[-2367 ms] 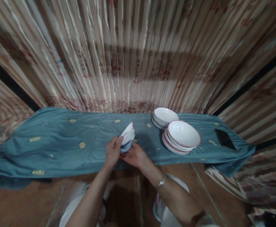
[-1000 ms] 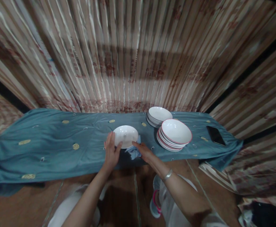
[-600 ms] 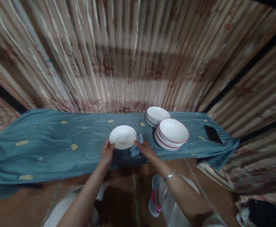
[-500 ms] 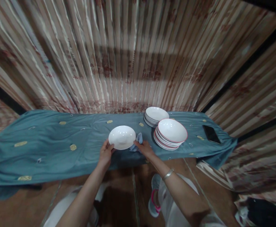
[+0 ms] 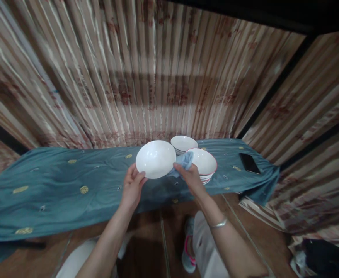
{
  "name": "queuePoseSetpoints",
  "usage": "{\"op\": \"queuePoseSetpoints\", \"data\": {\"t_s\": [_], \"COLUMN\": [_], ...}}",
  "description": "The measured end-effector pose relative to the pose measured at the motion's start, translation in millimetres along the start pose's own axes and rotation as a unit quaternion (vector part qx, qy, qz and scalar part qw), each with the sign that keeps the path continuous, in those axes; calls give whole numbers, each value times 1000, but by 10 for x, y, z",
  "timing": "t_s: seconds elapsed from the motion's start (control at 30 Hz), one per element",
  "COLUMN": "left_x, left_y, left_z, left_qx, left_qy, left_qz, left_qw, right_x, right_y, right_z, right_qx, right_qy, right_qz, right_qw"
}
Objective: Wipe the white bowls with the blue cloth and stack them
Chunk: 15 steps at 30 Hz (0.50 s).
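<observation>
A white shallow bowl (image 5: 155, 158) is raised over the cloth-covered table, tilted toward me. My left hand (image 5: 133, 183) grips its lower left rim, thumb on the inside edge. At its right rim, my right hand (image 5: 190, 177) pinches the edge and also holds a crumpled light blue cloth (image 5: 186, 159), part of which hangs behind the fingers. Behind my right hand stands a stack of red-rimmed white bowls (image 5: 204, 162), partly covered by that hand and the cloth. A second stack of dark-rimmed white bowls (image 5: 184, 143) sits farther back.
A teal patterned tablecloth (image 5: 56, 185) drapes the long narrow table. A black phone (image 5: 249, 163) lies toward its right end. Striped curtains (image 5: 146, 69) hang behind and at the sides. A dark bag-like object (image 5: 327, 253) rests on the floor at lower right.
Both hands have lifted the bowl higher and closer to me, tipping its inside more into view. The blue cloth has come up with my right hand. The view has shifted slightly.
</observation>
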<state>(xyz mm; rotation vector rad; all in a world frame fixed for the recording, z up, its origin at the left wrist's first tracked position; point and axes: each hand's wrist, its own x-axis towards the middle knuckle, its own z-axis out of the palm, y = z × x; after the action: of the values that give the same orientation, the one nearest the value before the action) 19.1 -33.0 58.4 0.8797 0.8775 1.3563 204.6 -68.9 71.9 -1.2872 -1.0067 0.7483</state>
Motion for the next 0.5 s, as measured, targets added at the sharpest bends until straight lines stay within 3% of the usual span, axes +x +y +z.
{"op": "queuePoseSetpoints", "data": {"t_s": [0.13, 0.27, 0.4, 0.5], "left_x": [-61, -123, -168, -152], "left_y": [143, 104, -39, -175], "left_z": [500, 959, 1296, 1442], "left_qx": [-44, -74, -68, -32], "left_qy": [-50, -126, -160, -176], "left_qz": [4, -14, -22, -12], "left_qw": [998, 989, 984, 984], "right_x": [24, -3, -2, 41], "right_y": [-368, -569, -549, -422], "right_z": [-393, -811, -1182, -1417], "right_qx": [13, -38, -58, -79], "right_qy": [60, 119, 147, 147], "right_qz": [-63, -113, -144, -119], "right_qw": [996, 986, 977, 979]}}
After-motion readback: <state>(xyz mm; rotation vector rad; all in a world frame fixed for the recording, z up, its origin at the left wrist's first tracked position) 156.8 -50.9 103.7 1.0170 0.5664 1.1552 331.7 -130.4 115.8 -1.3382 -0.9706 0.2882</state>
